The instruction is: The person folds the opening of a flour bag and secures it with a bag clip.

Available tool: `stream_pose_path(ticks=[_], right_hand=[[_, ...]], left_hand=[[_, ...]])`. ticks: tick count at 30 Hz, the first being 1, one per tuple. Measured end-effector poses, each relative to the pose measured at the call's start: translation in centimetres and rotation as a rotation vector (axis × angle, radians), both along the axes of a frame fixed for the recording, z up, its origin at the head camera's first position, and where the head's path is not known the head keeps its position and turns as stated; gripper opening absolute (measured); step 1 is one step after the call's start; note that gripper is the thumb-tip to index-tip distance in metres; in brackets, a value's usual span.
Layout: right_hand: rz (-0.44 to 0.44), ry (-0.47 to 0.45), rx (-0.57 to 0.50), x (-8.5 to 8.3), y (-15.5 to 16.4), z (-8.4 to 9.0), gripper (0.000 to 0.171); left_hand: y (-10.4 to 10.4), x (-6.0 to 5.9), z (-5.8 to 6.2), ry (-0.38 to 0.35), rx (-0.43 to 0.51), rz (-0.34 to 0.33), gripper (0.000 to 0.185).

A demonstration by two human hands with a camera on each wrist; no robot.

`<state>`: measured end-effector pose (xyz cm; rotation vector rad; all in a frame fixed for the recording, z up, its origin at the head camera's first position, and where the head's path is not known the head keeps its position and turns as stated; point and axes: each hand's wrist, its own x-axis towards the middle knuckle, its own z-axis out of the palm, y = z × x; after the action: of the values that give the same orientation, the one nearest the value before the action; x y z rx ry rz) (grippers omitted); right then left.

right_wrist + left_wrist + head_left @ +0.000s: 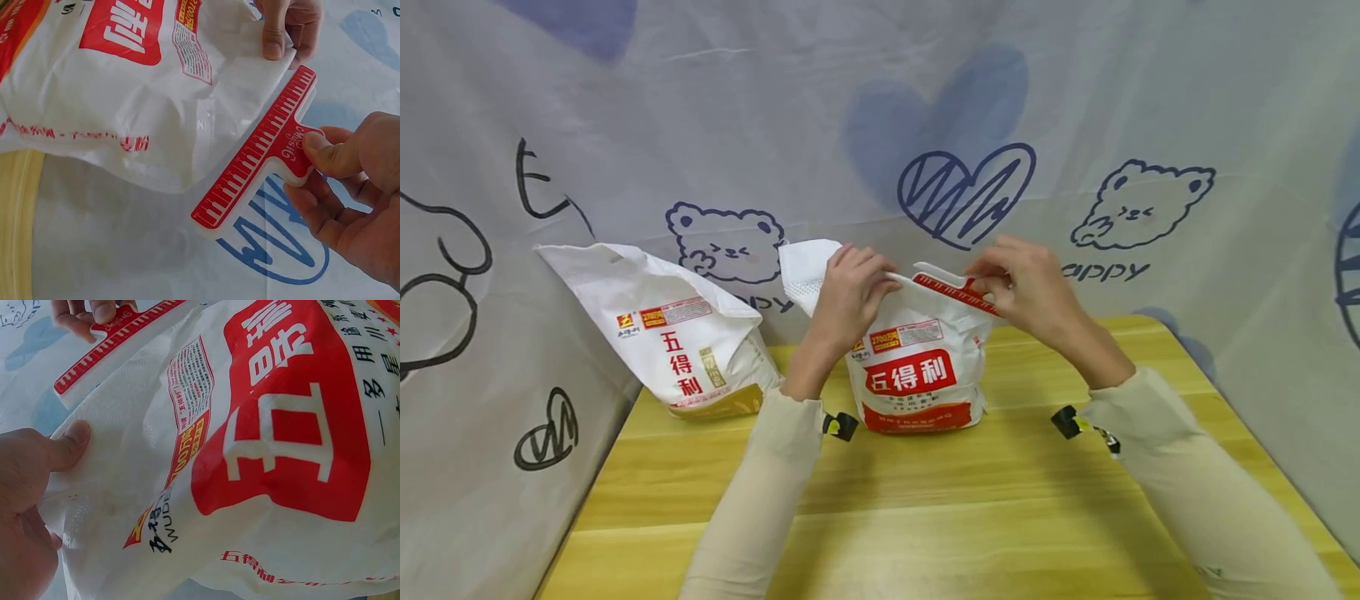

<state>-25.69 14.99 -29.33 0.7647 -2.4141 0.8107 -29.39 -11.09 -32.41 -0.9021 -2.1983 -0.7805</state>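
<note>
The red-label bag (pixel 917 371) stands upright on the desk (pixel 940 517), set toward its back edge. Wood stretches from the bag's base to the bottom of the head view, giving room in front, and more lies on the right as far as the desk's slanting side edge. The room is tighter on the left, where a second white bag (pixel 677 333) leans near the desk's left edge. A printed cloth (pixel 820 100) hangs close behind both bags and down either side.

The left hand (pixel 850 300) pinches the upper edge of the red-label bag, with a mesh-patterned flap (pixel 808 271) rising beyond it. The right hand (pixel 1030 283) grips a red and white clip (pixel 951 292) by its tab, along the bag's top edge. It is hard to tell whether the clip touches the bag.

The head view alone shows the second bag and the desk's far corner. The left wrist view shows the left thumb (pixel 72 444) flat on the bag's front, while the right wrist view shows the right thumb (pixel 322 150) on the clip's lettered tab, fingers behind it, and the piano-key print along its bar.
</note>
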Motion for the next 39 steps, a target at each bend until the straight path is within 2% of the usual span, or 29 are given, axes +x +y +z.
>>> stream_pose_path(ticks=[11,24,30,39], right_hand=[[0.017,-0.056,-0.010,-0.7,-1.0,-0.3,0.019],[0.051,-0.125,-0.027,-1.0,-1.8,-0.4,0.014],[0.053,-0.146,-0.035,-1.2,-1.9,-0.4,0.012],[0.060,-0.162,-0.052,-1.5,-2.2,-0.8,0.012]], left_hand=[[0.0,0.0,0.0,-0.027,0.043,-0.022,0.012],[0.0,-0.3,0.0,-0.020,0.053,-0.053,0.005],[0.1,-0.2,0.0,0.002,0.081,-0.049,0.009],[0.3,-0.3,0.0,-0.012,0.112,-0.058,0.007]])
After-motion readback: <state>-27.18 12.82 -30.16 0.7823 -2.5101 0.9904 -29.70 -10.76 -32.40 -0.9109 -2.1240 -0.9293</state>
